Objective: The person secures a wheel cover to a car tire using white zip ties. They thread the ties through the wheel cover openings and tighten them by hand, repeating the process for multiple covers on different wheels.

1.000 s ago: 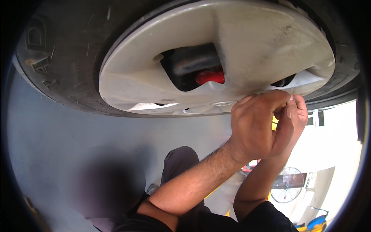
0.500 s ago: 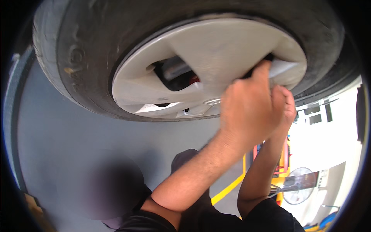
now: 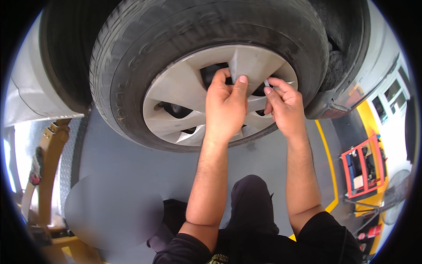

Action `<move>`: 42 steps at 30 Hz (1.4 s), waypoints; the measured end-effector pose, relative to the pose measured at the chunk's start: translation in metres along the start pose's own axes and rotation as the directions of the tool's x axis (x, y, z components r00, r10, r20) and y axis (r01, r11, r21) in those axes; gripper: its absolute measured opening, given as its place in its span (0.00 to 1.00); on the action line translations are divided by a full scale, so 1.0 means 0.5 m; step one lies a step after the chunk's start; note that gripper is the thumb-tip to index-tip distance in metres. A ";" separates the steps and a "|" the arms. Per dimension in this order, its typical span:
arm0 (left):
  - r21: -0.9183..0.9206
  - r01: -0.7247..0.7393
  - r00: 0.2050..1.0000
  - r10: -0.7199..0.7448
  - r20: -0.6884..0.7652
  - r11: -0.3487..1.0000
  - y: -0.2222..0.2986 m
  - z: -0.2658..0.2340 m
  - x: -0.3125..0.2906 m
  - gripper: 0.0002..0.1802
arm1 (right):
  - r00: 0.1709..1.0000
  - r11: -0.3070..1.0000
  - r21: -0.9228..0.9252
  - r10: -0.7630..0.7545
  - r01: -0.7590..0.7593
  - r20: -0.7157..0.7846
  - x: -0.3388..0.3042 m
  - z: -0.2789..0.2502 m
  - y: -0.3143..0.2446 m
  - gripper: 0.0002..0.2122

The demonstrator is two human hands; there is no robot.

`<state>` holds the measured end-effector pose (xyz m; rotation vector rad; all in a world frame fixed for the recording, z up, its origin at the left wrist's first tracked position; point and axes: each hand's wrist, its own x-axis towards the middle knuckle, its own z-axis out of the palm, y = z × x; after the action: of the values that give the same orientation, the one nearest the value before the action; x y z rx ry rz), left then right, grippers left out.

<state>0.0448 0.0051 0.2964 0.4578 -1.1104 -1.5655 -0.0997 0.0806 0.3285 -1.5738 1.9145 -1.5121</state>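
A car wheel with a black tyre (image 3: 127, 75) fills the upper middle, and a silver-grey wheel cover (image 3: 176, 90) with several openings is on it. My left hand (image 3: 226, 105) grips a spoke of that cover: its fingers reach into an upper opening and the thumb lies on the spoke's face. To its right, my right hand (image 3: 285, 103) is closed in a pinch beside another opening. Something small and pale shows at its fingertips; I cannot make out what it is, or whether it is part of the cover.
Car bodywork (image 3: 26, 79) flanks the wheel. A yellow-brown metal arm (image 3: 50, 171) stands at the left. Below is grey floor (image 3: 176, 171) with a yellow line (image 3: 327, 154). A red-framed cart (image 3: 365, 167) and a fan (image 3: 395, 193) are at the right.
The view has shifted, showing the whole wheel. My hands, which overlapped at the cover's right side, are now apart, the left on a spoke and the right beside another opening.
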 end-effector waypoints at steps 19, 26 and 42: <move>0.033 0.111 0.990 -0.108 -0.086 0.993 0.063 0.033 -0.021 0.08 | 0.987 0.952 -0.262 -0.156 0.158 0.029 -0.030 -0.072 -0.022 0.12; 0.126 0.169 0.986 -0.167 -0.028 0.978 0.061 0.037 -0.012 0.10 | 0.978 0.889 -0.407 -0.186 0.209 0.098 -0.036 -0.074 0.013 0.11; 0.345 -0.032 0.986 0.086 -0.145 0.938 0.001 0.004 0.006 0.10 | 0.917 0.966 -0.163 -0.243 0.200 -0.317 -0.078 -0.016 0.107 0.21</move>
<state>0.0426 0.0031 0.2982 0.7614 -1.2645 -1.2614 -0.1214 0.1111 0.2734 -1.7314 2.1037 -1.8919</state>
